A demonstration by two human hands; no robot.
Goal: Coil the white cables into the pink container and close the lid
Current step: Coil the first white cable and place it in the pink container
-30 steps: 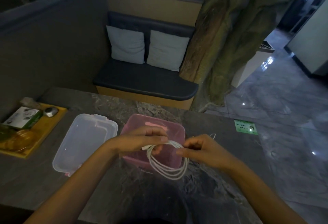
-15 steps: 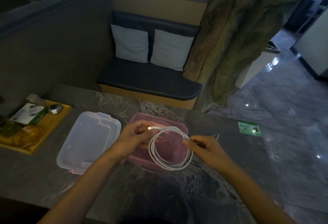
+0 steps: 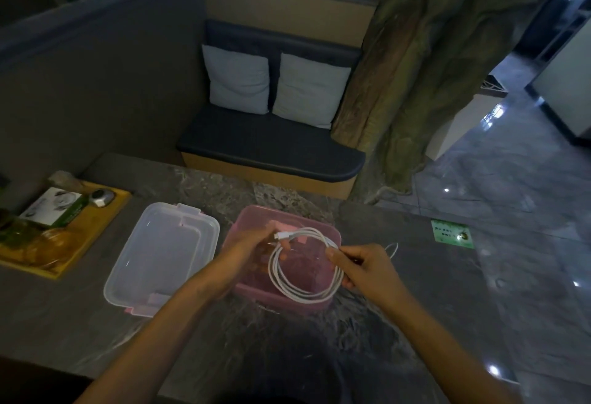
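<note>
Head view: white cable (image 3: 303, 279) wound in a round coil of several loops, held over the open pink container (image 3: 281, 288), its lower arc hanging over the container's near right rim. Left hand (image 3: 252, 253) pinches the coil at the upper left, connector end (image 3: 283, 235) sticking out past the fingertips. Right hand (image 3: 364, 267) pinches the coil on its right side, thumb on top. Hands apart, one on each side of the loop, both closed on the cable. Pink container sits on the dark marbled tabletop (image 3: 287, 349), centre, nothing clearly visible inside, dim light. Clear lid (image 3: 163, 256) lies flat just left of the container, pink clips at its far and near edges. Thin bit of a second white cable (image 3: 392, 248) shows on the tabletop behind the right hand. Yellow tray (image 3: 73, 240) with a small box and other items at far left. Green card (image 3: 451, 233) on the tabletop at right. Bench with two pale cushions (image 3: 275, 87) beyond
</note>
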